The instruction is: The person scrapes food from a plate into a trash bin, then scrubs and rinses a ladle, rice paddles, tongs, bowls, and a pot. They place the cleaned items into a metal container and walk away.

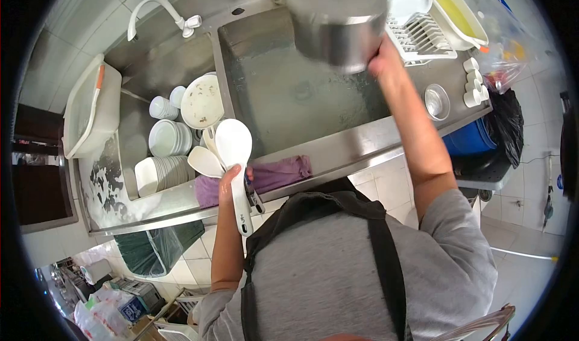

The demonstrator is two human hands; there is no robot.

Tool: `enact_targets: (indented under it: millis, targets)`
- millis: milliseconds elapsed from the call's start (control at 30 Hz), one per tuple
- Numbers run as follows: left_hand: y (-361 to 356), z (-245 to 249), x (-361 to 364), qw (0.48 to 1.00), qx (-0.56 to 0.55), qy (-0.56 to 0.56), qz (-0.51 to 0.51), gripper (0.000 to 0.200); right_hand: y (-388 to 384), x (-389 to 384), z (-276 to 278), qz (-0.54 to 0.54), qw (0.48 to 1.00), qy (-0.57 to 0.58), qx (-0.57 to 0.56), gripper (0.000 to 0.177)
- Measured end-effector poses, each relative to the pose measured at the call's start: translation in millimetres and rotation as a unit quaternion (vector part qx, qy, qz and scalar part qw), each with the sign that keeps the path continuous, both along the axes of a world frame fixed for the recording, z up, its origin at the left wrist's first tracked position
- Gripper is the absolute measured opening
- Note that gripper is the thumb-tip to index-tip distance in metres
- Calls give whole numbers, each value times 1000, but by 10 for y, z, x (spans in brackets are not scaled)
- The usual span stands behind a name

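My left hand (236, 178) is closed around several white serving spoons (233, 140), held upright over the sink's front edge with their broad heads toward the sink. Beneath them a purple cloth (283, 173) lies along that edge. My right hand (380, 60) grips the side of a large metal pot (341, 27), which is blurred and held over the back right of the water-filled basin (295, 93). Only part of the right hand shows beside the pot. In the left basin stand stacked white bowls (166, 139), square dishes (160, 177) and a white round dish with food bits (202, 102).
A white faucet (158, 2) rises at the back left, near a white tub (90, 114). On the right are a white dish rack (422, 36), a tub of yellow liquid (455, 12), a clear bowl (436, 102) and small white cups (472, 98). A blue bin (469, 137) stands below.
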State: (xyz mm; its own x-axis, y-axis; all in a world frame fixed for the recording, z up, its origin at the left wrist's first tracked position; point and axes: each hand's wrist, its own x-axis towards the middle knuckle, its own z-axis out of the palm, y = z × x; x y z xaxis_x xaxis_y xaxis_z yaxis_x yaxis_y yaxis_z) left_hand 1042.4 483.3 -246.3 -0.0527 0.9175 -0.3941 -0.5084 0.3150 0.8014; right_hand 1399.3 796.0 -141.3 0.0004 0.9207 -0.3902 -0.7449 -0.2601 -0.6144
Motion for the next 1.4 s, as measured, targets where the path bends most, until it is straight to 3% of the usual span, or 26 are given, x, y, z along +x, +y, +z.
enact_targets:
  millis: [33, 67, 100, 133, 167, 233, 300, 367, 400, 433, 500, 567, 700, 833, 867, 900, 967, 1033, 1067, 1100, 1167, 1200, 1267, 1300, 1367, 1400]
  targets:
    - [-6, 16, 9, 1000, -2, 15, -8, 38, 232, 140, 113, 44, 994, -30, 100, 39]
    - [-5, 32, 21, 1000, -2, 14, -9, 38, 612, 358, 116, 78, 951, -156, 255, 38]
    - [2, 46, 34, 1000, 6, 6, -6, 38, 1156, 645, 18, 48, 847, -375, 375, 36]
    - [6, 48, 40, 1000, 15, -2, -3, 37, 775, 454, 627, 75, 922, -114, 361, 36]
    - [-3, 20, 19, 1000, 14, -4, -3, 37, 489, 310, 906, 92, 934, -5, 344, 36]
    - [-24, -45, -16, 1000, 7, 0, -13, 35, 191, 125, 858, 93, 936, -9, 341, 35]
    - [-34, 55, 39, 1000, 21, 0, -8, 33, -96, -121, 564, 63, 948, -106, 294, 35]
    - [-25, 121, 80, 1000, 18, 7, 19, 32, -585, -331, 667, -58, 973, -215, 68, 39]
    - [-8, 22, 26, 1000, 16, -4, 10, 31, -583, -244, 424, -16, 912, -388, 133, 42]
    - [-19, 28, 43, 999, 1, 21, 33, 31, -587, -153, 172, 25, 817, -545, 188, 45]
    - [-17, 56, 54, 999, 11, 31, 27, 33, -983, -214, 263, 72, 682, -681, 258, 44]
    - [14, 200, 165, 999, 10, 22, 45, 31, -1332, -151, 299, 52, 602, -692, 395, 40]
    - [181, 606, 452, 986, 14, 156, 63, 38, -1793, 221, 350, 52, 370, -727, 577, 37]
    - [573, 1284, 739, 956, 29, 293, -12, 52, -2143, 544, 178, 162, 350, -660, 645, 30]
    - [745, 1491, 815, 879, 185, 435, -67, 58, -2193, 615, 121, 194, 343, -646, 654, 25]
    - [926, 1716, 904, 754, 331, 554, -122, 65, -2234, 685, 120, 192, 347, -643, 655, 25]
    - [1204, 2142, 1239, 664, 336, 603, -288, 72, -2279, 821, 161, 186, 399, -651, 618, 15]
    - [1441, 2350, 1626, 575, 353, 588, -447, 71, -2309, 914, 158, 182, 409, -654, 610, 15]
    - [1546, 2313, 1765, 538, 378, 572, -491, 67, -2327, 951, 141, 179, 414, -658, 603, 18]
    - [1625, 2329, 1941, 536, 374, 572, -495, 67, -2342, 984, 115, 178, 420, -656, 602, 18]
    - [1775, 2384, 2287, 321, 188, 644, -669, 70, -2362, 1056, 66, 178, 433, -647, 602, 19]
    - [1862, 2283, 2375, 318, 186, 642, -673, 70, -2382, 1084, 55, 177, 439, -646, 599, 19]
    - [1985, 1971, 2528, 249, 207, 627, -709, 75, -2428, 1142, 73, 158, 456, -638, 601, 19]
    - [1974, 1916, 2663, 244, 209, 624, -712, 75, -2440, 1191, 73, 156, 459, -640, 596, 19]
    - [1932, 1831, 2946, 140, 198, 669, -703, 77, -2460, 1296, 77, 155, 441, -649, 601, 21]
    - [1938, 1813, 3037, 133, 204, 666, -705, 77, -2475, 1354, 96, 151, 444, -654, 594, 21]
